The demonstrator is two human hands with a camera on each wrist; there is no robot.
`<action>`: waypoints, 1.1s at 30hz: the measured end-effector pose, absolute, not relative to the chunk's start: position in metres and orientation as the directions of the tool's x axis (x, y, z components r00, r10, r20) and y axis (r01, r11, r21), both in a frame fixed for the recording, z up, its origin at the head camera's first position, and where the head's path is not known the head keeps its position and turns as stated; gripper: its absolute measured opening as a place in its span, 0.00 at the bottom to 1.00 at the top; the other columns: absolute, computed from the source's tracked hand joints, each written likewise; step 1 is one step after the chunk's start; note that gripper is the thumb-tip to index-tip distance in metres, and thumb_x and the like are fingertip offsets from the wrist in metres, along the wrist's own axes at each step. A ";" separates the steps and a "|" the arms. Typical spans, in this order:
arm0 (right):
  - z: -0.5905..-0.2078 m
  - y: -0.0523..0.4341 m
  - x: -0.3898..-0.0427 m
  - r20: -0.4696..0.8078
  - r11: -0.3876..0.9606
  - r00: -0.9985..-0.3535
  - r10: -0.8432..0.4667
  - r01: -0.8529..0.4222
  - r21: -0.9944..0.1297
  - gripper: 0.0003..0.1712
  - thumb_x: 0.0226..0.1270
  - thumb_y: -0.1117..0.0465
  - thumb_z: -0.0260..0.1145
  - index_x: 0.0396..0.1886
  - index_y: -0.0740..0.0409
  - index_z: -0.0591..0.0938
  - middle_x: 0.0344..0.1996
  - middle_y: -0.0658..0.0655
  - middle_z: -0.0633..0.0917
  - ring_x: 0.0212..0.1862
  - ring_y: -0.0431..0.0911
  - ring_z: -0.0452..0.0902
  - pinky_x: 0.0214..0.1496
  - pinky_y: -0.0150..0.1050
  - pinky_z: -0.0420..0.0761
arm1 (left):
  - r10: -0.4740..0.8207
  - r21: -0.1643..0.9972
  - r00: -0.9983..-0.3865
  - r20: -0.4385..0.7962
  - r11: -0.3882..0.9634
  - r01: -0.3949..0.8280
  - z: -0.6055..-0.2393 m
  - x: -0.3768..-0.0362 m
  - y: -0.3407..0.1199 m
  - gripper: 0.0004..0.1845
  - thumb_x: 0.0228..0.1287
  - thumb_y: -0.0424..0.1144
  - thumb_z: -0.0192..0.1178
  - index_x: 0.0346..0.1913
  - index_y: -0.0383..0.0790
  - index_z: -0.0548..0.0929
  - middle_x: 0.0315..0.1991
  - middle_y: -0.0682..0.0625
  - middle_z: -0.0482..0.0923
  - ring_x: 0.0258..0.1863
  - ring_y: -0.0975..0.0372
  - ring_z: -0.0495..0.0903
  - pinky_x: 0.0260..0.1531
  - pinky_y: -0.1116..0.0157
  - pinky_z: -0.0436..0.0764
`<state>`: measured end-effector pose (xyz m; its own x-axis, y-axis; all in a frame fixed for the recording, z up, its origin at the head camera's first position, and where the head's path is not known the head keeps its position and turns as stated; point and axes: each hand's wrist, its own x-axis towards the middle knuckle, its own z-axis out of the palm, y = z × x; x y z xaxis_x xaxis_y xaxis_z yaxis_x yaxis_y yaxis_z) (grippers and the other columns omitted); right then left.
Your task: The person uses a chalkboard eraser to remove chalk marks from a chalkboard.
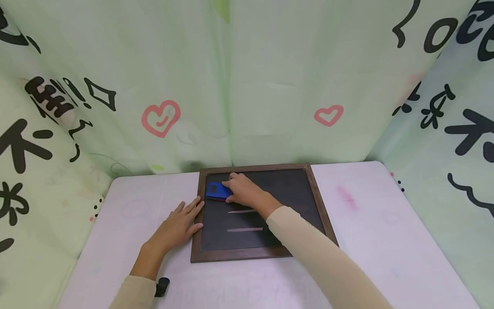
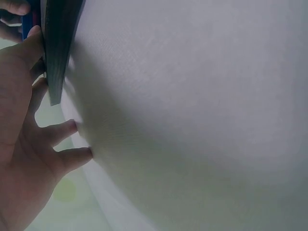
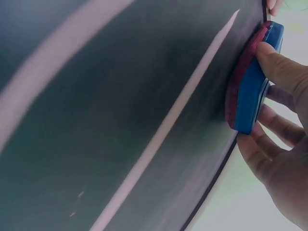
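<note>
A chalkboard in a brown wooden frame lies on the table. My right hand grips a blue chalkboard eraser near the board's upper left corner. In the right wrist view the eraser shows a dark red felt side toward the board, with thumb and fingers on its blue body. Two pale chalk lines run across the board below the eraser. With fingers spread, my left hand rests at the frame's left edge. In the left wrist view, some fingertips touch the frame and others the table.
The white table extends on both sides of the board. Behind and beside it hang pale green curtains with black lettering and pink hearts. A small black object sits at the left wrist.
</note>
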<state>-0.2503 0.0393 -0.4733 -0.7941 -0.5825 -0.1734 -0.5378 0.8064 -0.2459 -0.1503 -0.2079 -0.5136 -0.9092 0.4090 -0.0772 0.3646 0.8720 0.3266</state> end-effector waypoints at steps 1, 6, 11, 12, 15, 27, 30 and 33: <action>-0.473 0.036 -0.251 -0.176 0.807 -0.793 -0.584 -0.543 -0.234 0.39 0.68 0.48 0.73 0.75 0.56 0.74 0.60 0.59 0.80 0.56 0.51 0.77 0.61 0.42 0.81 | 0.411 0.323 -0.908 -0.079 0.872 0.366 -0.514 -0.151 -0.208 0.36 0.77 0.52 0.58 0.81 0.44 0.62 0.83 0.46 0.55 0.76 0.30 0.57 0.70 0.31 0.64; -0.471 0.027 -0.252 -0.184 0.812 -0.793 -0.580 -0.548 -0.202 0.38 0.69 0.47 0.72 0.75 0.55 0.74 0.60 0.59 0.80 0.56 0.51 0.77 0.62 0.43 0.81 | 0.405 0.319 -0.909 -0.097 0.878 0.357 -0.513 -0.151 -0.209 0.37 0.77 0.52 0.58 0.82 0.45 0.61 0.83 0.48 0.54 0.77 0.30 0.56 0.71 0.31 0.63; -0.470 0.027 -0.252 -0.189 0.821 -0.801 -0.568 -0.532 -0.210 0.38 0.70 0.48 0.72 0.75 0.54 0.74 0.60 0.59 0.79 0.57 0.52 0.77 0.63 0.44 0.80 | 0.403 0.322 -0.909 -0.103 0.879 0.353 -0.513 -0.153 -0.209 0.37 0.78 0.53 0.57 0.82 0.46 0.60 0.84 0.48 0.53 0.77 0.31 0.56 0.72 0.32 0.62; -0.470 0.027 -0.252 -0.192 0.822 -0.802 -0.565 -0.529 -0.209 0.38 0.70 0.48 0.72 0.75 0.54 0.74 0.60 0.59 0.79 0.57 0.52 0.77 0.63 0.43 0.80 | 0.404 0.325 -0.909 -0.106 0.878 0.353 -0.513 -0.153 -0.208 0.37 0.78 0.53 0.57 0.82 0.46 0.59 0.84 0.48 0.52 0.77 0.31 0.55 0.73 0.33 0.61; -0.471 0.031 -0.252 -0.193 0.825 -0.804 -0.562 -0.528 -0.201 0.38 0.70 0.47 0.72 0.76 0.53 0.73 0.59 0.59 0.79 0.56 0.51 0.77 0.62 0.43 0.80 | 0.409 0.327 -0.906 -0.105 0.875 0.357 -0.513 -0.154 -0.207 0.37 0.78 0.54 0.56 0.82 0.45 0.59 0.84 0.48 0.52 0.77 0.31 0.55 0.72 0.32 0.61; -0.470 0.058 -0.247 -0.200 0.824 -0.803 -0.561 -0.519 -0.229 0.38 0.69 0.49 0.72 0.76 0.54 0.73 0.60 0.60 0.78 0.54 0.52 0.75 0.58 0.43 0.80 | 0.407 0.333 -0.908 -0.099 0.873 0.355 -0.515 -0.152 -0.209 0.37 0.77 0.53 0.58 0.82 0.45 0.60 0.84 0.48 0.53 0.77 0.31 0.55 0.73 0.33 0.61; -0.470 0.069 -0.246 -0.195 0.822 -0.804 -0.561 -0.514 -0.246 0.39 0.69 0.50 0.73 0.76 0.55 0.73 0.60 0.62 0.78 0.55 0.53 0.75 0.58 0.44 0.81 | 0.414 0.333 -0.906 -0.086 0.869 0.365 -0.515 -0.152 -0.210 0.37 0.77 0.51 0.58 0.82 0.43 0.60 0.83 0.46 0.54 0.77 0.30 0.56 0.73 0.32 0.61; -0.471 0.083 -0.245 -0.192 0.826 -0.811 -0.552 -0.501 -0.260 0.39 0.68 0.51 0.73 0.75 0.55 0.73 0.59 0.62 0.78 0.55 0.53 0.75 0.57 0.44 0.81 | 0.418 0.339 -0.905 -0.081 0.865 0.369 -0.515 -0.151 -0.211 0.37 0.77 0.51 0.58 0.82 0.43 0.60 0.83 0.46 0.54 0.77 0.30 0.56 0.72 0.32 0.61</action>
